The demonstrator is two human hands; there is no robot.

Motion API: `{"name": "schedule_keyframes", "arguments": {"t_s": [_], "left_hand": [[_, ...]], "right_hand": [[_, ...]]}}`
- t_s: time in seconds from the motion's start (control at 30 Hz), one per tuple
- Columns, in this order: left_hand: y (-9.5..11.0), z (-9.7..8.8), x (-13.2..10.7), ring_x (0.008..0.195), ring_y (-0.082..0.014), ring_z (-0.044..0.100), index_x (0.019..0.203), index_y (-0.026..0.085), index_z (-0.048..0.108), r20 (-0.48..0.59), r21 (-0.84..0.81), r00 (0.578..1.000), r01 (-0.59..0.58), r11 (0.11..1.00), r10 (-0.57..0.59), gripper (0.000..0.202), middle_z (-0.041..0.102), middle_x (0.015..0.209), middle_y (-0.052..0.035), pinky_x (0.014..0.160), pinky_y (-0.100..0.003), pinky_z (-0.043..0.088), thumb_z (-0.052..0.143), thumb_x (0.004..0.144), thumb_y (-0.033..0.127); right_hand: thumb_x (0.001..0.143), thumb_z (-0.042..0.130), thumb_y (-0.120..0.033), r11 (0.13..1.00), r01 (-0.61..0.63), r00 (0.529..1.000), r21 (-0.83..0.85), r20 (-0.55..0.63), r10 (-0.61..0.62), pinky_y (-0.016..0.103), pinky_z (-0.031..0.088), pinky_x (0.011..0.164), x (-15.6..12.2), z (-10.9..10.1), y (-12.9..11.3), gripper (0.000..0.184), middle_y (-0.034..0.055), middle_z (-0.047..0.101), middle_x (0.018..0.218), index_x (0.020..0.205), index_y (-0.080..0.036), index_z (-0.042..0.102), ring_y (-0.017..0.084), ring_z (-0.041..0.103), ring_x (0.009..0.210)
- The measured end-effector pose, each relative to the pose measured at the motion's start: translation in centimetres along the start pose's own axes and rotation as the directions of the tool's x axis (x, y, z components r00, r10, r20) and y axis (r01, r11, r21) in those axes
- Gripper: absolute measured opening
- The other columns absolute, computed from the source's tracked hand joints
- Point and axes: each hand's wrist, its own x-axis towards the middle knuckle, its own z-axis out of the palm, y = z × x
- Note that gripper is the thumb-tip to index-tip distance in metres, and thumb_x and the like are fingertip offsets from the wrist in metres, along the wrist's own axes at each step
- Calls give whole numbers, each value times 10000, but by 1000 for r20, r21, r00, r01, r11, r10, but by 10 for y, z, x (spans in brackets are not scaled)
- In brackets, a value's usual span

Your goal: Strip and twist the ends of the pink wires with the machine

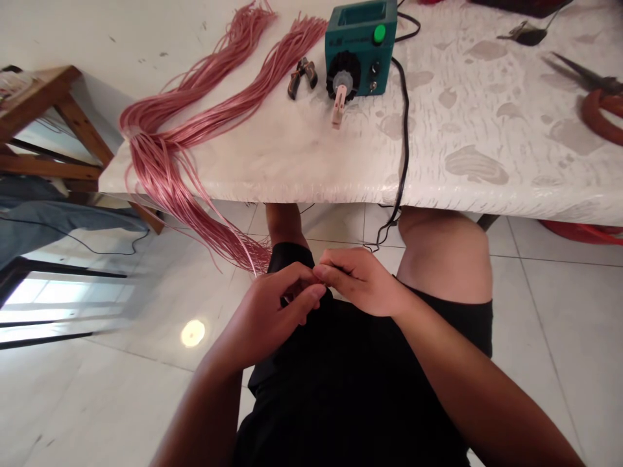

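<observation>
Above my lap, my left hand and my right hand meet at the fingertips. One strand from the bundle of pink wires runs into my left hand, whose fingers are closed around it. My right thumb and forefinger pinch tightly beside the left fingertips; what lies between them is too small to make out. The bundle, tied near the table's left end, spreads over the tabletop and droops past the front edge. Beyond my hands stands a green motor box with a pink clip on its front spindle.
Small black-handled pliers lie left of the box on the covered table. A black cord hangs over the table edge. Orange-handled scissors lie at the right. A wooden stool stands at the left.
</observation>
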Motion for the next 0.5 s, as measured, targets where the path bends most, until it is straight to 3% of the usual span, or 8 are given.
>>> {"name": "schedule_keyframes", "arguments": {"t_s": [0.13, 0.3, 0.4, 0.5], "left_hand": [[-1, 2, 3, 483, -53, 548, 697, 182, 584, -38, 8, 999, 17, 1000, -16, 295, 570, 561, 69, 518, -186, 417, 556, 978, 268], [-3, 0, 1, 475, -50, 514, 709, 181, 583, -12, -8, 1000, 16, 1000, -16, 283, 566, 579, 69, 501, -186, 402, 542, 979, 256], [-5, 1, 0, 553, -70, 526, 780, 188, 638, -60, 6, 998, -29, 1000, 30, 234, 584, 623, 57, 545, -196, 411, 544, 981, 263], [-7, 2, 1, 723, -109, 612, 906, 204, 696, -81, 7, 994, -79, 997, 80, 208, 690, 790, 23, 663, -219, 467, 520, 994, 272]], "right_hand": [[1006, 520, -347, 1000, 19, 1000, -20, -21, -20, 223, 311, 556, -1, 0, -1, 352, -59, 454, 645, 696, -183, 491, 78, 405, 604], [1003, 531, -335, 997, 59, 997, -44, -50, -61, 229, 301, 548, 0, -1, 0, 344, -60, 441, 636, 697, -183, 495, 76, 397, 600], [999, 539, -363, 998, 39, 995, -51, -86, -43, 236, 297, 542, 0, -1, 0, 368, -58, 433, 625, 680, -186, 488, 80, 395, 591], [988, 557, -402, 999, 0, 995, -38, -102, -4, 237, 303, 539, 1, -1, -1, 388, -54, 441, 622, 671, -187, 502, 83, 404, 591]]}}
